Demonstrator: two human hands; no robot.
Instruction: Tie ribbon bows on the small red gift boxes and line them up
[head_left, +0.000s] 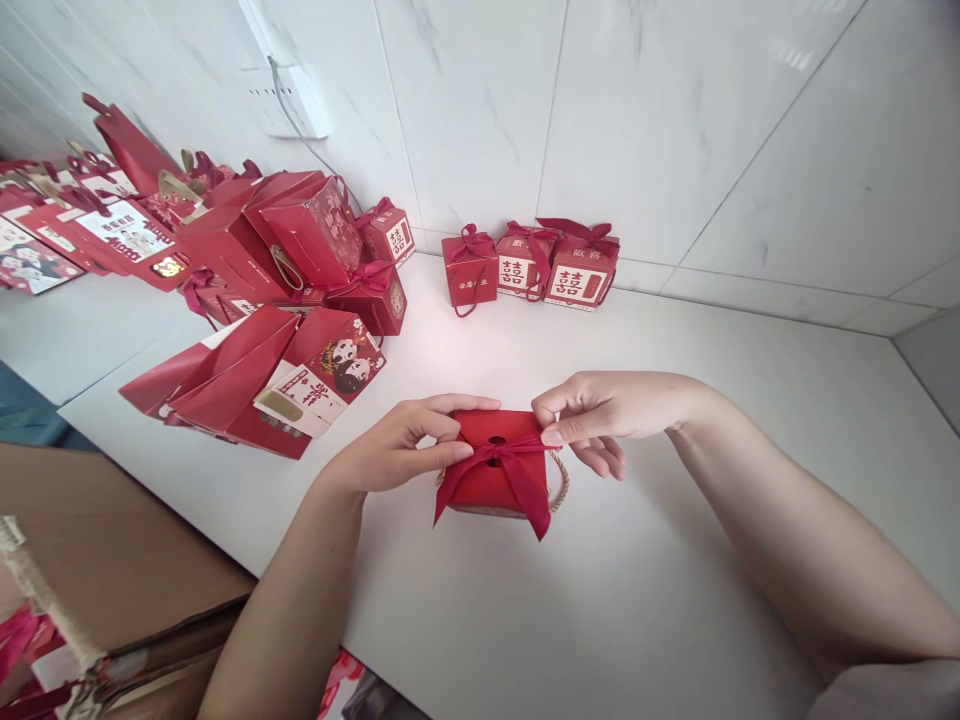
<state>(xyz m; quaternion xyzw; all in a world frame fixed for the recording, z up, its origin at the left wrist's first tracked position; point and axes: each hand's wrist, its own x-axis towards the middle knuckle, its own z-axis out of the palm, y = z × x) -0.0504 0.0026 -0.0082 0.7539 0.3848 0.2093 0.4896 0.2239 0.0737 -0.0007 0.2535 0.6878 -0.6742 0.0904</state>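
Note:
A small red gift box (480, 492) with a twisted cord handle (559, 482) sits on the white table in front of me. Across its top lies a dark red ribbon (529, 480), knotted near the middle, with two tails hanging down the front. My left hand (405, 440) is closed at the box's left side, thumb and finger on the ribbon's left loop, another finger stretched along the back edge. On the right, my right hand (604, 415) pinches the ribbon's other loop between thumb and forefinger; its remaining fingers curl loosely beside the box.
Against the tiled wall stand three ribboned gift boxes (523, 262). A crowd of red gift boxes and bags (247, 240) fills the table's left side. An open cardboard carton (112, 550) with ribbons inside is at lower left. A cable (300, 125) hangs from the wall socket (289, 103).

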